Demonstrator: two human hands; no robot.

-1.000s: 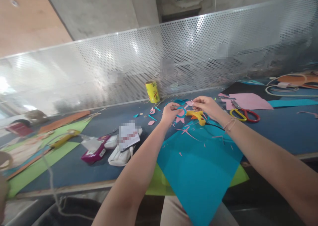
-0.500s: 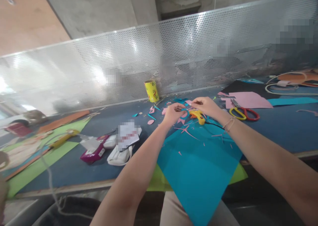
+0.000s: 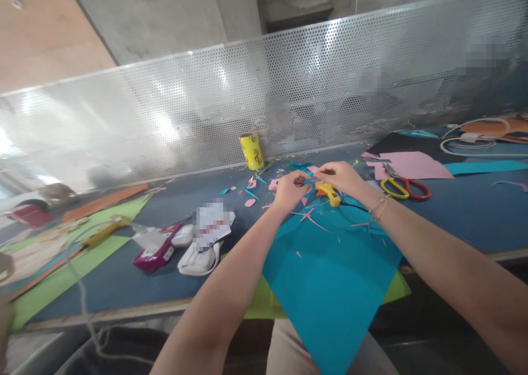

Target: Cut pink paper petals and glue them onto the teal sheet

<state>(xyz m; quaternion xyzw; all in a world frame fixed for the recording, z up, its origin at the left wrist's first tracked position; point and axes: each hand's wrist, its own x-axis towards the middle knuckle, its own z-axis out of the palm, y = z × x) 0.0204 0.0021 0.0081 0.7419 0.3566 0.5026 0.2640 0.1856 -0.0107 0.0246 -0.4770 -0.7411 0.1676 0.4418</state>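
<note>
Both my hands are stretched out over the far middle of the table. My left hand (image 3: 289, 189) and my right hand (image 3: 340, 177) are pinched together on a small blue and pink paper cut-out (image 3: 309, 183) held between them. Just below them lies a yellow glue gun (image 3: 329, 192) on a large blue paper sheet (image 3: 330, 270) strewn with pink scraps (image 3: 307, 215).
Yellow and red scissors (image 3: 406, 188) lie on pink paper (image 3: 412, 166) at right. A yellow can (image 3: 252, 151) stands against the perforated metal screen (image 3: 264, 100). White pouches and a magenta packet (image 3: 157, 252) sit at left, beside green paper (image 3: 66, 276) and another glue gun (image 3: 105, 229).
My hands have drawn closer together over the cut-out, the left one shifting slightly right. The view has barely moved.
</note>
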